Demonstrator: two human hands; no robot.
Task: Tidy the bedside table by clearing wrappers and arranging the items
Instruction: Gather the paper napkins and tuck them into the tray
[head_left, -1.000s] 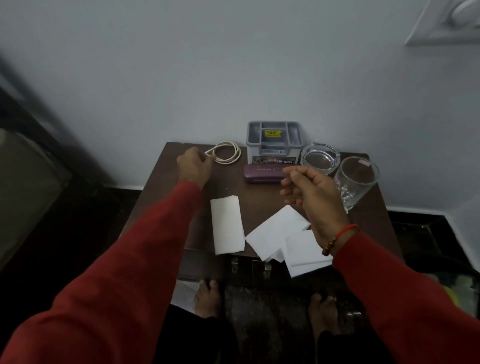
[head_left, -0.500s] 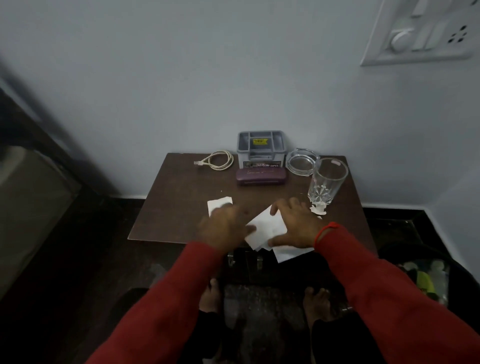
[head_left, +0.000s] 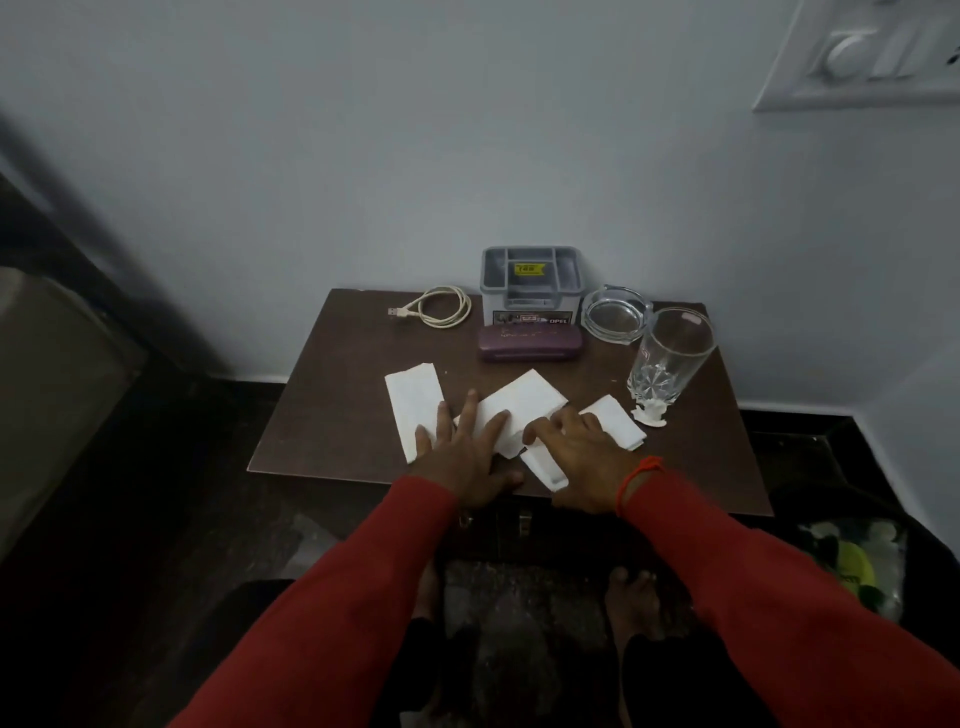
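Observation:
Several white tissues lie on the brown bedside table (head_left: 322, 415): one at the left (head_left: 413, 400), one in the middle (head_left: 522, 402), one at the right (head_left: 615, 423). My left hand (head_left: 467, 457) lies flat with fingers spread over the left and middle tissues. My right hand (head_left: 576, 462) rests beside it, fingertips touching the middle tissue and covering part of the right one. A small torn white scrap (head_left: 649, 413) sits at the foot of a clear drinking glass (head_left: 670, 356).
Along the wall stand a coiled white cable (head_left: 441, 306), a grey organiser box (head_left: 530, 283), a purple case (head_left: 530, 343) and a glass ashtray (head_left: 615, 314). A bin with rubbish (head_left: 852, 561) stands on the floor at the right. A bed edge lies at the left.
My left hand came back from the cable at the rear to the front tissues. My right hand dropped onto the tissues too. Both now lie flatter and more spread.

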